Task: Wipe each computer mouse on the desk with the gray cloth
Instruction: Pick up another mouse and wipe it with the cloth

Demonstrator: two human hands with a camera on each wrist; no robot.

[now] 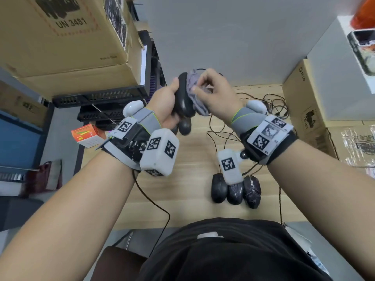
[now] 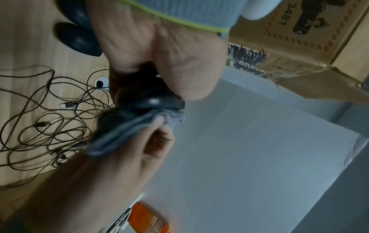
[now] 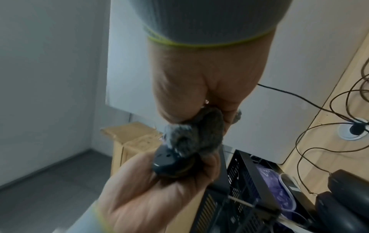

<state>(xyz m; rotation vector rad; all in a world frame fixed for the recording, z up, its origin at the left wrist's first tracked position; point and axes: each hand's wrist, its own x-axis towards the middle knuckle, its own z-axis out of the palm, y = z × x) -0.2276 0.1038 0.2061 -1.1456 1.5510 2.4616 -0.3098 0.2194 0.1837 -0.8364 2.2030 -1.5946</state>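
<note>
Above the wooden desk [image 1: 188,163], my left hand [image 1: 172,98] grips a black mouse [image 1: 182,100] around its body. My right hand [image 1: 199,86] pinches the bunched gray cloth [image 1: 193,84] and presses it against the top of that mouse. The left wrist view shows the mouse [image 2: 147,99] with the cloth [image 2: 123,130] under it. The right wrist view shows the cloth [image 3: 195,135] lying over the mouse [image 3: 167,162]. Another dark mouse [image 1: 185,126] lies on the desk below my left hand. Three more mice [image 1: 235,192] lie side by side near the front edge.
Tangled black cables [image 1: 269,106] spread over the desk's right rear. Cardboard boxes stand at the left [image 1: 60,47] and at the right [image 1: 304,102]. Black perforated crates [image 1: 101,98] and a small orange box [image 1: 87,135] sit at the desk's left edge.
</note>
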